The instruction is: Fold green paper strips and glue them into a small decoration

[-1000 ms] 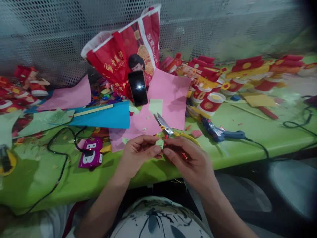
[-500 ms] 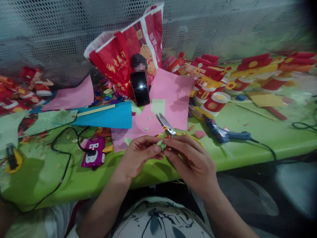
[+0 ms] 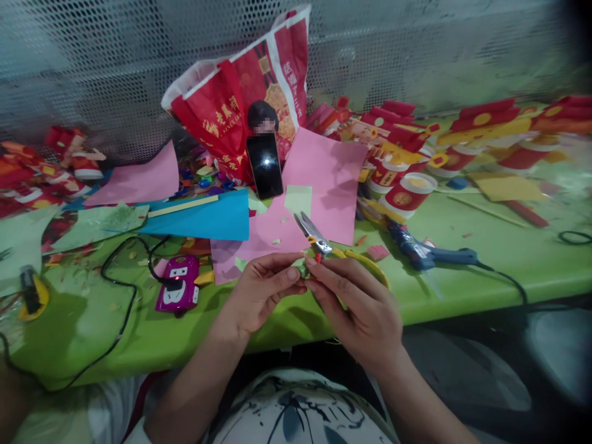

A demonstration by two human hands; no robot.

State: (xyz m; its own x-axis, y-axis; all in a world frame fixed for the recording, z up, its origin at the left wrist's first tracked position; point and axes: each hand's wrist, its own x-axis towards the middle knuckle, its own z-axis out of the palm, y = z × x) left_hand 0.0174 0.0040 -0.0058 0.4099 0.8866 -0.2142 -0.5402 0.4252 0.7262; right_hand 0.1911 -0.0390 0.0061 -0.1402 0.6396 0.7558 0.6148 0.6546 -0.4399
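Clamped between left hand [image 3: 263, 287] and right hand [image 3: 361, 302], a small green piece [image 3: 301, 267] is held over the table [image 3: 277, 320] near its front edge, just before the scissors [image 3: 313, 234], which lie partly on pink paper [image 3: 326, 166], with a glue gun [image 3: 419, 251] to the right.

The small pale-green folded paper piece [image 3: 301, 267] is matt. The large pink rectangular paper sheet [image 3: 328, 179] and the long blue paper sheet [image 3: 208, 222] are smooth and matt. The yellow-handled scissors [image 3: 318, 240] have shiny metal blades. The purple rectangular plastic power socket [image 3: 179, 274] is glossy; the black rectangular phone [image 3: 265, 176] has a glassy, reflective face. The green table [image 3: 499, 253] is smooth, with slight sheen.
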